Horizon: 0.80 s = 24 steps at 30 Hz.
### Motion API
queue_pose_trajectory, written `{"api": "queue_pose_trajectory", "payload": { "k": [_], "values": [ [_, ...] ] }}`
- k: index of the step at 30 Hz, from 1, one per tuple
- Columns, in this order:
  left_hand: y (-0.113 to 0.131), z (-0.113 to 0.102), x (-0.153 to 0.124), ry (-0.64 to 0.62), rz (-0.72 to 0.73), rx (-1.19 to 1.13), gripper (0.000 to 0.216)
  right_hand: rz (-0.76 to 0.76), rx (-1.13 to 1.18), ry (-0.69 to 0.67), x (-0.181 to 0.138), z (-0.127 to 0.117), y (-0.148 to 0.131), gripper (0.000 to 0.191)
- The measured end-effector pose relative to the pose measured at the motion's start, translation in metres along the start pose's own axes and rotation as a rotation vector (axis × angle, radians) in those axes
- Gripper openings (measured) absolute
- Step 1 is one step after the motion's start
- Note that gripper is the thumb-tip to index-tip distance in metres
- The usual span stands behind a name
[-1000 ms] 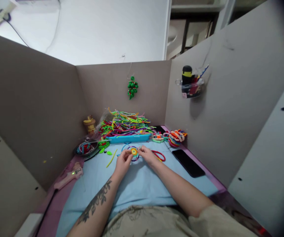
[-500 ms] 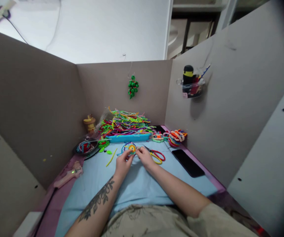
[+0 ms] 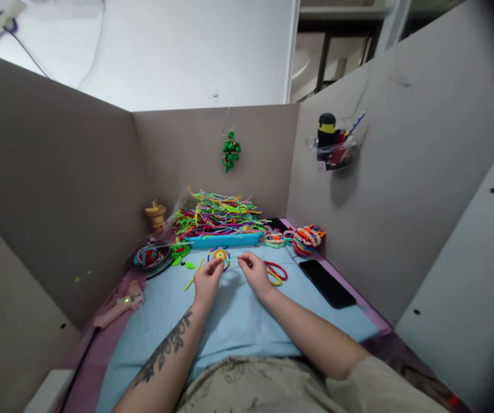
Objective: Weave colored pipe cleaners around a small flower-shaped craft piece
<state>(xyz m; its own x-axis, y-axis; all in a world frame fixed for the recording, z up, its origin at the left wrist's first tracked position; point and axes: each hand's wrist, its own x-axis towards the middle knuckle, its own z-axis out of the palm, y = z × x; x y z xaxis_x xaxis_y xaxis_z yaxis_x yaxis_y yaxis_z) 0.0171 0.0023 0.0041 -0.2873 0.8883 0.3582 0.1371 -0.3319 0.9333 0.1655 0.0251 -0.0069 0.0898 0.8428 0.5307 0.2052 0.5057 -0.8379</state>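
My left hand (image 3: 206,281) pinches a small round pipe-cleaner coil (image 3: 220,254), orange and yellow in the middle with blue and purple around it. It holds the coil just above the light blue mat (image 3: 230,327). My right hand (image 3: 253,271) is closed in a pinch a little to the right of the coil, on a thin strand that runs toward it. Red and yellow scissors (image 3: 275,272) lie just beyond the right hand.
A heap of coloured pipe cleaners (image 3: 215,217) lies behind a blue tray (image 3: 224,240) at the back. Finished woven pieces (image 3: 306,238), a black phone (image 3: 326,283), a round dish (image 3: 150,256), a pink glue gun (image 3: 118,306) and a loose yellow stem (image 3: 193,277) surround the mat. Grey partitions enclose the desk.
Both hands have moved slightly away from me and apart. The coil has gone left and up with the left hand, and the right hand has drawn back from it.
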Motion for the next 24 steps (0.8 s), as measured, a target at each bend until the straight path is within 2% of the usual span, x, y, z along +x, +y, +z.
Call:
{"api": "queue_pose_trajectory", "payload": {
  "k": [9,13,19,24],
  "values": [
    [0.002,0.002,0.000,-0.011,-0.031,-0.068,0.027,-0.192,-0.133,-0.101,-0.008,0.002,-0.010,0.024],
    [0.001,0.003,-0.001,-0.024,-0.031,-0.069,0.026,-0.217,-0.122,-0.103,-0.008,0.002,-0.009,0.025],
    [-0.002,0.004,0.000,-0.050,-0.061,-0.116,0.029,-0.077,-0.020,-0.108,-0.006,0.008,-0.001,0.024],
    [-0.004,0.003,0.002,-0.037,-0.099,-0.149,0.031,0.077,0.217,-0.177,-0.005,0.015,0.009,0.027]
  ]
}}
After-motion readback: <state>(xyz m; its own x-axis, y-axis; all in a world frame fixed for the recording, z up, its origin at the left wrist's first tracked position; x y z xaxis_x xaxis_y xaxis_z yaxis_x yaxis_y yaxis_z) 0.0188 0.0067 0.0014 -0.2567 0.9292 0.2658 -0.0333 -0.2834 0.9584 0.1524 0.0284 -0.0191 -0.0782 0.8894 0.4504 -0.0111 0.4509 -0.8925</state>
